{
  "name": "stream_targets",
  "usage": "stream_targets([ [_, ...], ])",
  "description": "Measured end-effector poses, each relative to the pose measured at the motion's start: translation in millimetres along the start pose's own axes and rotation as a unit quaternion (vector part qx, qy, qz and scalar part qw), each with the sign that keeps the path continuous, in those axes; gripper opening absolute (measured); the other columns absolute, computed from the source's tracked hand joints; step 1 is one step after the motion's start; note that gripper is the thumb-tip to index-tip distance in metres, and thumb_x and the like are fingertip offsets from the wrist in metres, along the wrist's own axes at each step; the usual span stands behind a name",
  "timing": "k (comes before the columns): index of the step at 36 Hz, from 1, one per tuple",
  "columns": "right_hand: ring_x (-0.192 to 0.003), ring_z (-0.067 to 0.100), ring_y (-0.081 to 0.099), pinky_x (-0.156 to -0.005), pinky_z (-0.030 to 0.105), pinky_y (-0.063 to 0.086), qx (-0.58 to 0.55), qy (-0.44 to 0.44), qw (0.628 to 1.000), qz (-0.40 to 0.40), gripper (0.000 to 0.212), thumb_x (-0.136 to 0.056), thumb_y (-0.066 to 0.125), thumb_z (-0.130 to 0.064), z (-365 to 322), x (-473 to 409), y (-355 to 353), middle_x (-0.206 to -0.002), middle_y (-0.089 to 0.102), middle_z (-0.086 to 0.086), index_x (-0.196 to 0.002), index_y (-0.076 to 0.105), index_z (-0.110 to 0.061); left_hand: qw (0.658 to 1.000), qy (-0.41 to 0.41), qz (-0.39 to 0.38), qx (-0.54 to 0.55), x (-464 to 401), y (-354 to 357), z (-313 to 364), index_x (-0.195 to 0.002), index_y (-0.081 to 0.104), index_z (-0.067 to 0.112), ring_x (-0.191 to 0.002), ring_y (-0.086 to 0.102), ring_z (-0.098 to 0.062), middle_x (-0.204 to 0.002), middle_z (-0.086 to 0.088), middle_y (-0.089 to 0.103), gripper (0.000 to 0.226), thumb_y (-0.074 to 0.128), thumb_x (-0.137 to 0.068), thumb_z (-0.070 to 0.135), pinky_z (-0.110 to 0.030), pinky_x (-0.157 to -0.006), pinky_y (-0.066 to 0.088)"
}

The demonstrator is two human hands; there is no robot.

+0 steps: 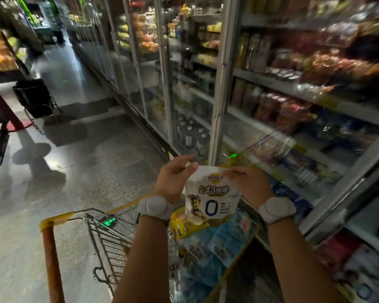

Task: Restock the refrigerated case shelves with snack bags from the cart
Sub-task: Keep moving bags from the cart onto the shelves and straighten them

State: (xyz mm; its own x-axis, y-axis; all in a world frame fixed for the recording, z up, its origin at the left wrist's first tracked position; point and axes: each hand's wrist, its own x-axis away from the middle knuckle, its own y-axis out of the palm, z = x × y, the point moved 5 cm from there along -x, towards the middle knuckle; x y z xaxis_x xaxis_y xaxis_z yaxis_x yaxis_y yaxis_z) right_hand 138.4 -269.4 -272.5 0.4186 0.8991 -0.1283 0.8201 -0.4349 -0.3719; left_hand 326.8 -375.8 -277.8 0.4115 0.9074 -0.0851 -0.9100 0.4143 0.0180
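A white snack bag (212,193) printed with a cartoon dog and a large "0" is held upright in the air above the far end of the cart (109,235), just before the open refrigerated case (293,101). The left hand (173,178) touches the bag's upper left corner, thumb against the top edge, the other fingers loosely extended behind it. The right hand (247,184) grips the upper right corner, fingers curled over the top seam. Both forearms reach forward from the bottom edge of the view, each wrist wearing a grey band (154,207) with a round pod.

Below the bag, the cart basket holds a yellow bag (182,224) and pale blue bags (217,243); their print is too blurred to read. The cart's orange handle (52,265) runs down its near left side. The case shelves at right are smeared by motion, so the packets there cannot be told apart. The lower right of the case is cut off.
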Motion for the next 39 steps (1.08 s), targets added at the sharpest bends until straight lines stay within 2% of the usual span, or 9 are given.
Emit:
stream_targets([
  [3, -0.080, 0.010, 0.071, -0.065, 0.026, 0.059, 0.009, 0.007, 1.000, 0.029, 0.019, -0.087, 0.070, -0.033, -2, 0, -25, -0.088, 0.074, -0.004, -0.098, 0.077, -0.020, 0.999, -0.002, -0.047, 0.002, -1, 24, 10, -0.099, 0.074, 0.030, -0.089, 0.070, -0.015, -0.095, 0.001, 0.076, 0.016, 0.069, -0.092, 0.016, -0.038, -0.082, 0.059],
  [8, -0.081, 0.007, 0.071, -0.074, 0.026, 0.058, 0.009, -0.006, 0.998, 0.059, 0.015, -0.086, 0.071, -0.031, -12, 3, -68, -0.086, 0.075, -0.010, -0.095, 0.078, -0.021, 0.996, -0.018, -0.075, 0.033, -2, 60, 24, -0.106, 0.072, 0.011, -0.084, 0.072, -0.015, -0.089, -0.002, 0.077, 0.014, 0.068, -0.092, 0.013, -0.026, -0.069, 0.057],
  [11, -0.072, -0.003, 0.068, -0.065, 0.012, 0.053, -0.033, -0.019, 0.996, 0.076, 0.010, -0.088, 0.070, -0.017, -21, 8, -91, -0.079, 0.073, -0.015, -0.094, 0.076, -0.014, 0.995, -0.010, -0.097, 0.016, -6, 80, 32, -0.102, 0.076, 0.015, -0.092, 0.072, -0.023, -0.096, -0.005, 0.077, 0.014, 0.070, -0.092, 0.023, -0.036, -0.080, 0.058],
  [14, -0.080, 0.000, 0.069, -0.073, 0.014, 0.053, 0.005, -0.048, 0.994, 0.103, 0.009, -0.087, 0.071, -0.020, -26, 11, -114, -0.087, 0.074, -0.010, -0.093, 0.077, -0.018, 0.994, 0.006, -0.107, 0.024, -8, 100, 42, -0.101, 0.077, 0.015, -0.099, 0.071, -0.029, -0.099, -0.007, 0.076, 0.017, 0.069, -0.091, 0.027, -0.042, -0.088, 0.058],
  [21, -0.078, 0.002, 0.070, -0.071, 0.015, 0.054, 0.010, -0.057, 0.991, 0.123, 0.010, -0.084, 0.074, -0.019, -37, 28, -174, -0.086, 0.075, -0.012, -0.093, 0.078, -0.022, 0.993, 0.032, -0.108, 0.029, -3, 156, 67, -0.093, 0.078, 0.021, -0.083, 0.072, -0.010, -0.089, 0.002, 0.077, 0.009, 0.069, -0.091, 0.024, -0.022, -0.075, 0.059],
  [25, -0.083, 0.004, 0.070, -0.079, 0.022, 0.057, 0.013, -0.029, 0.988, 0.150, 0.010, -0.079, 0.079, -0.023, -28, 32, -203, -0.089, 0.075, -0.012, -0.090, 0.078, -0.025, 0.993, 0.037, -0.102, 0.048, 2, 185, 77, -0.099, 0.078, 0.012, -0.086, 0.074, -0.020, -0.091, -0.004, 0.078, 0.016, 0.071, -0.090, 0.024, -0.028, -0.076, 0.060],
  [29, -0.087, 0.012, 0.071, -0.081, 0.028, 0.057, 0.024, -0.028, 0.988, 0.151, 0.017, -0.079, 0.079, -0.020, -24, 43, -230, -0.093, 0.076, -0.004, -0.096, 0.078, -0.016, 0.992, 0.041, -0.104, 0.055, 5, 212, 83, -0.102, 0.078, 0.012, -0.091, 0.073, -0.025, -0.093, -0.006, 0.077, 0.021, 0.073, -0.088, 0.026, -0.037, -0.080, 0.062],
  [33, -0.090, 0.009, 0.070, -0.082, 0.021, 0.055, 0.039, -0.018, 0.990, 0.135, 0.014, -0.084, 0.075, -0.020, -18, 58, -256, -0.095, 0.075, -0.007, -0.097, 0.077, -0.018, 0.986, 0.056, -0.148, 0.050, 12, 240, 90, -0.102, 0.078, 0.014, -0.090, 0.073, -0.028, -0.093, -0.008, 0.077, 0.018, 0.072, -0.090, 0.026, -0.048, -0.084, 0.060],
  [39, -0.086, 0.003, 0.069, -0.078, 0.019, 0.052, 0.103, -0.018, 0.982, 0.156, 0.007, -0.085, 0.073, -0.026, -11, 82, -305, -0.088, 0.075, -0.013, -0.090, 0.076, -0.030, 0.982, 0.072, -0.168, 0.049, 25, 284, 104, -0.095, 0.079, 0.023, -0.090, 0.073, -0.021, -0.091, 0.001, 0.078, 0.009, 0.073, -0.089, 0.022, -0.044, -0.086, 0.059],
])
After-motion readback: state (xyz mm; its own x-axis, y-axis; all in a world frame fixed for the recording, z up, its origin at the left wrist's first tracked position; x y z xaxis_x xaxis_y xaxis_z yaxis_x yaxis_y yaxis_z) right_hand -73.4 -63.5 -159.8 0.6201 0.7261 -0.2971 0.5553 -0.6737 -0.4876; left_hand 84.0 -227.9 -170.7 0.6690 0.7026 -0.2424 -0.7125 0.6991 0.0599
